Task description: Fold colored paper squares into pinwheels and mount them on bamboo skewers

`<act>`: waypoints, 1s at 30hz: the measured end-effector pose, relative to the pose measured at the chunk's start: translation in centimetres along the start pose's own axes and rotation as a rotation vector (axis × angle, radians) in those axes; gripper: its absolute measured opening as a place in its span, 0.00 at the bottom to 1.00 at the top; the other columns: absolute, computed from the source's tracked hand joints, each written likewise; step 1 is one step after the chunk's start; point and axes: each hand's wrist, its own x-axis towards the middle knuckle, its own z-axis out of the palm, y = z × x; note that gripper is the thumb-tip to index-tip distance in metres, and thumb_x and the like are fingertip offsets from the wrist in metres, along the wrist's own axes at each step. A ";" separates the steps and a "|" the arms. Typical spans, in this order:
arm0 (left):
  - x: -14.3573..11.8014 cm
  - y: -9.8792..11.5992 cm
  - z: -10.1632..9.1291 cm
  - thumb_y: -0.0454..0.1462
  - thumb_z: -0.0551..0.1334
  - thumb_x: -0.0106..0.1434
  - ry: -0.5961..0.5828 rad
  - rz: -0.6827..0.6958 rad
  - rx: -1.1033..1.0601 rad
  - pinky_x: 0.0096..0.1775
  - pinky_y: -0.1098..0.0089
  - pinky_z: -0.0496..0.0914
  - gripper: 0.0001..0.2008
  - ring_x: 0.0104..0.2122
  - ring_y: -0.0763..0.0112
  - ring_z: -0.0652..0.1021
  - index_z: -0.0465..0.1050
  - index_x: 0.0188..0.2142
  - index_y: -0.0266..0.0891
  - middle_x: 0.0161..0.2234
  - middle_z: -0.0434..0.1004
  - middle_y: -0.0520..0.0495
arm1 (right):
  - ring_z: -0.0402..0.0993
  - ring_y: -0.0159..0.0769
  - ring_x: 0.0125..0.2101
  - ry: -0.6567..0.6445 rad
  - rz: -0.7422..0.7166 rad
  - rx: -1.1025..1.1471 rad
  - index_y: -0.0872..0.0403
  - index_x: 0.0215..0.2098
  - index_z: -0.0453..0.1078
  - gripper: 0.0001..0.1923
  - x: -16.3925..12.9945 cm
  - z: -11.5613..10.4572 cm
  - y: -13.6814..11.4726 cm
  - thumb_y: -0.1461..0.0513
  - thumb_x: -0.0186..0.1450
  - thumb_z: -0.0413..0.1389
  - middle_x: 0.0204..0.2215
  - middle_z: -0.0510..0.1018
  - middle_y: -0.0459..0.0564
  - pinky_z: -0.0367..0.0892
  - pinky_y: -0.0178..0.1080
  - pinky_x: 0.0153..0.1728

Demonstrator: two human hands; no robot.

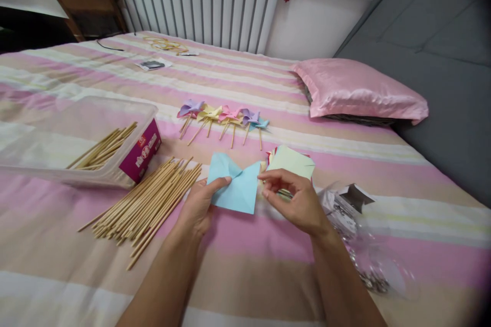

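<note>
A light-blue paper square (240,191), with one corner folded in toward its middle, is gripped by my left hand (201,204), the thumb pressing on the fold. My right hand (293,196) is beside the paper's right edge, thumb and forefinger slightly apart; whether a fingertip touches the edge is hard to tell. Behind my right hand lies a stack of coloured paper squares (293,163), pale green on top. To the left of my left hand is a pile of thin wooden sticks (149,204). Finished paper pinwheels (230,114) on sticks lie in a row beyond the paper.
A clear plastic box (141,150) with more sticks stands at left. At right are an open small box (355,196) and clear bags (372,265) of small metal pieces. A pink pillow (360,87) rests by the grey headboard (433,51). Everything lies on a striped bedsheet (261,281).
</note>
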 end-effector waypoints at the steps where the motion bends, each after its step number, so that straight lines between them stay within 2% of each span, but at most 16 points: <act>1: 0.0 0.0 -0.1 0.33 0.70 0.44 -0.013 -0.003 -0.001 0.22 0.78 0.65 0.08 0.19 0.77 0.73 0.74 0.25 0.33 0.20 0.75 0.51 | 0.72 0.30 0.29 -0.066 0.008 0.004 0.50 0.42 0.72 0.15 0.0 0.0 -0.1 0.69 0.58 0.55 0.27 0.75 0.44 0.69 0.35 0.34; 4: 0.0 -0.1 -0.2 0.33 0.69 0.46 -0.043 -0.017 0.012 0.24 0.77 0.67 0.08 0.21 0.76 0.73 0.75 0.27 0.33 0.22 0.76 0.50 | 0.74 0.31 0.31 -0.163 0.037 0.007 0.49 0.43 0.73 0.16 0.0 0.1 0.0 0.68 0.58 0.55 0.32 0.78 0.46 0.70 0.35 0.35; 8: -0.1 -0.2 -0.1 0.33 0.69 0.46 -0.087 -0.052 0.013 0.24 0.76 0.68 0.08 0.21 0.74 0.74 0.76 0.27 0.32 0.22 0.77 0.48 | 0.75 0.32 0.32 -0.177 0.043 -0.006 0.49 0.38 0.76 0.12 0.1 0.2 0.0 0.68 0.58 0.56 0.33 0.80 0.46 0.70 0.34 0.34; 14: -0.4 -0.2 0.2 0.34 0.69 0.46 -0.131 -0.041 0.088 0.24 0.77 0.66 0.08 0.20 0.75 0.73 0.76 0.26 0.31 0.21 0.76 0.48 | 0.77 0.33 0.29 -0.160 0.086 0.047 0.51 0.32 0.77 0.05 0.2 0.3 0.0 0.61 0.57 0.60 0.28 0.81 0.47 0.70 0.33 0.31; 22: -0.6 -0.8 0.6 0.37 0.71 0.42 -0.077 0.073 0.187 0.23 0.74 0.65 0.10 0.18 0.75 0.71 0.74 0.22 0.32 0.18 0.75 0.49 | 0.75 0.34 0.27 -0.054 0.158 0.026 0.53 0.26 0.76 0.08 0.3 1.1 -0.3 0.57 0.57 0.60 0.24 0.79 0.47 0.69 0.34 0.28; 30: -0.5 -1.0 0.7 0.39 0.72 0.41 -0.065 0.095 0.209 0.26 0.71 0.67 0.13 0.19 0.72 0.73 0.75 0.24 0.31 0.20 0.77 0.46 | 0.76 0.36 0.26 0.011 0.236 0.005 0.55 0.25 0.73 0.09 0.2 1.8 -0.5 0.57 0.57 0.59 0.23 0.78 0.49 0.69 0.36 0.28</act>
